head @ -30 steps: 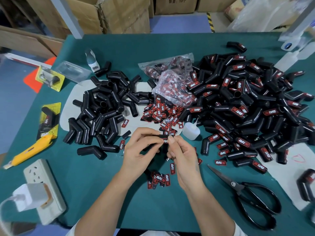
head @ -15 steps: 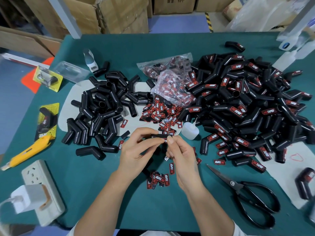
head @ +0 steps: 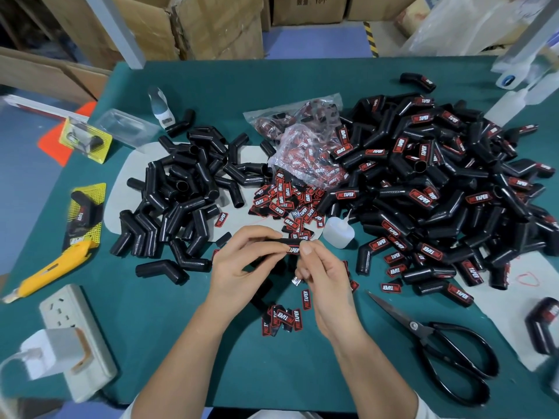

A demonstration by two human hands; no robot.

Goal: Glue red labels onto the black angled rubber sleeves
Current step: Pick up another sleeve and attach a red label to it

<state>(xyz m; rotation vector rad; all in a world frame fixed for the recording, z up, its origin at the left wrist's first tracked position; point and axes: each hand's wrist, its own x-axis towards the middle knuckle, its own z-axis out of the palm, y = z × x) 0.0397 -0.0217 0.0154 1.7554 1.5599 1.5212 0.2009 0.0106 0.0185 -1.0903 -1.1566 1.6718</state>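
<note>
Hands gripping one sleeve (head: 282, 242), left hand (head: 242, 264), right hand (head: 325, 273) pressing label (head: 292, 250)

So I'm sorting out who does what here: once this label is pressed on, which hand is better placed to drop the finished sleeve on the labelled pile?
Probably the right hand: the labelled pile lies on its side. The left hand holds the sleeve and sits nearer the unlabelled pile.

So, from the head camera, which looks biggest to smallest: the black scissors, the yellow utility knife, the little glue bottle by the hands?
1. Black scissors, clearly largest.
2. Yellow utility knife.
3. Glue bottle, smallest.
The scissors lie nearest the camera, which exaggerates their lead.
</note>
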